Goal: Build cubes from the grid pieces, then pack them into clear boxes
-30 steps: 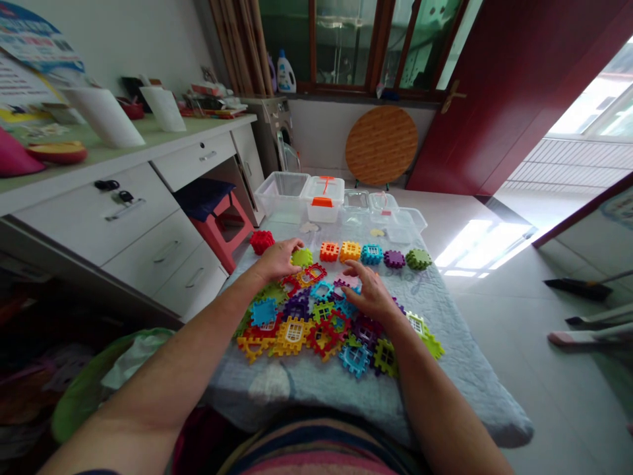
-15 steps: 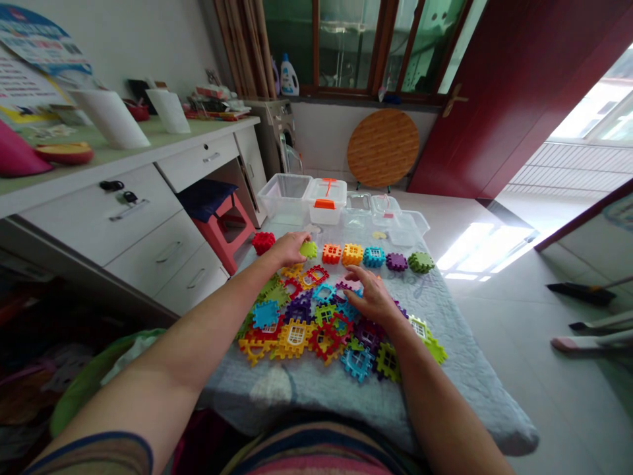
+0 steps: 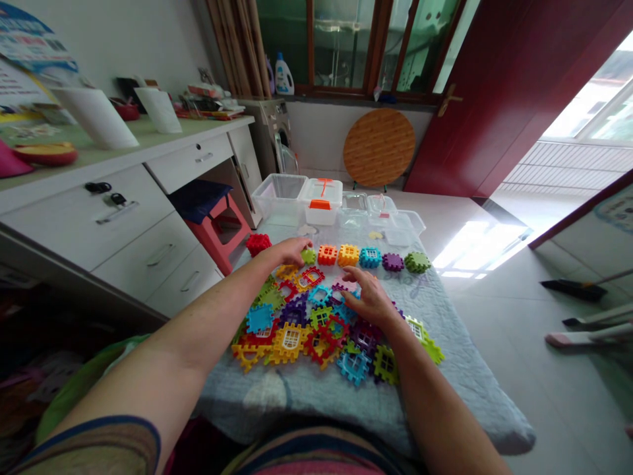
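Note:
My left hand (image 3: 291,251) is at the back left of the table, with its fingers apart beside a small lime green block (image 3: 309,256). Whether the fingertips still touch that block is hard to make out. Over the middle of a spread of interlocking plastic pieces, my right hand (image 3: 368,293) hovers open, thumb and fingers apart and nothing held. Just beyond it stand an orange block (image 3: 327,254), a yellow block (image 3: 349,255), a blue block (image 3: 370,257), a purple block (image 3: 393,262) and a green stack (image 3: 417,262). A red stack (image 3: 258,244) sits left of my left hand.
Clear plastic bins, one with an orange-latched lid (image 3: 322,201), line the table's far edge. A grey-blue cloth (image 3: 475,369) covers the table. A pink stool (image 3: 217,227) and a white desk (image 3: 128,198) are to the left. A round wooden tabletop (image 3: 380,146) leans against the back wall.
My left hand's fingers have spread a little at the lime green block, which stays in the row. My right hand is nearly still. The view has shifted slightly.

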Available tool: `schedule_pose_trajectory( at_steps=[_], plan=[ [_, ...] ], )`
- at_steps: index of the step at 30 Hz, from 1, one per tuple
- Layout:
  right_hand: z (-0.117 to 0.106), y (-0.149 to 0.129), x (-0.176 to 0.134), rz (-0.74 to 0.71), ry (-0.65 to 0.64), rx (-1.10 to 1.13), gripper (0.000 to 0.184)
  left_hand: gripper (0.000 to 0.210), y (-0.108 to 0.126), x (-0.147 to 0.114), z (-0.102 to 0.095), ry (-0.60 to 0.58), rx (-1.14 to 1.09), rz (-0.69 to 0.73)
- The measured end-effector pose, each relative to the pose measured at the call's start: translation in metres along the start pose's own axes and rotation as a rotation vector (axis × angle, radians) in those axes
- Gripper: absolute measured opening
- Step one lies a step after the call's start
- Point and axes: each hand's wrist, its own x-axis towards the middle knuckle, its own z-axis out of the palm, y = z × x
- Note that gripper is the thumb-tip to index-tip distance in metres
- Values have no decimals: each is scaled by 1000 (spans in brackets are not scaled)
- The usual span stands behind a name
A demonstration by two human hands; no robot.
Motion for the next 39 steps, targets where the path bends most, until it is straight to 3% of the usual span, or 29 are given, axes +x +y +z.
schedule_pose_trajectory(
  at_steps=[9, 14, 18, 22, 26, 29, 35, 39],
  plan=[
    [0, 1, 0, 2, -8, 4, 47, 57, 0, 1, -1, -1, 22, 4],
    [0, 1, 0, 17, -10, -2, 46, 63, 2, -1, -3, 0, 22, 8],
    [0, 2, 0, 16, 0, 0, 47, 68, 4, -18, -11, 81, 3, 55],
    [-1, 2, 0, 20, 3, 10, 46, 55, 4, -48, -12, 216, -14, 40],
    [0, 2, 1, 25, -3, 3, 45, 39, 7, -76, -2, 137, 64, -107],
    [2, 3, 1, 24, -12, 4, 45, 32, 10, -89, 6, 74, 86, -123],
    [4, 6, 1, 23, -25, 2, 43, 53, 10, -92, 10, 152, -14, -105],
    [4, 7, 1, 26, -21, 4, 42, 38, 6, -91, 6, 200, -134, -61]
  ],
)
